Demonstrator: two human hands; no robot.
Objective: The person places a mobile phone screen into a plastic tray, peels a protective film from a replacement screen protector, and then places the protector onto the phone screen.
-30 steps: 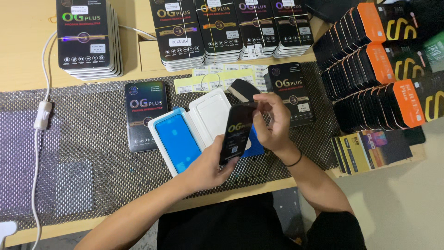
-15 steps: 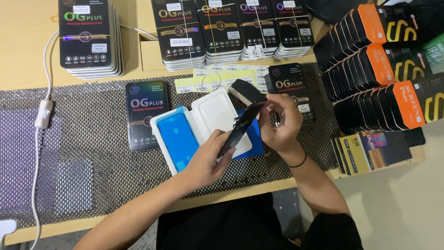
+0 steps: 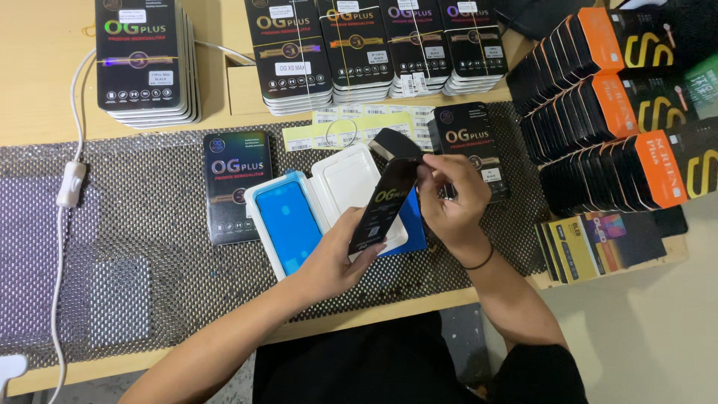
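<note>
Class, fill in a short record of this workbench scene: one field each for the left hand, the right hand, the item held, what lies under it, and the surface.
Left hand: grips the lower end of the slim black box
Right hand: at the box's open top flap
Item held: slim black box, tilted
Underneath: white tray beside blue-faced frame
Surface: mesh mat on wooden table

The slim black box (image 3: 385,202) hides part of the white tray (image 3: 348,183) and blue card (image 3: 413,224) behind it. The top edge crops the box stacks (image 3: 374,45); the white cable (image 3: 56,314) runs off the bottom edge.
</note>
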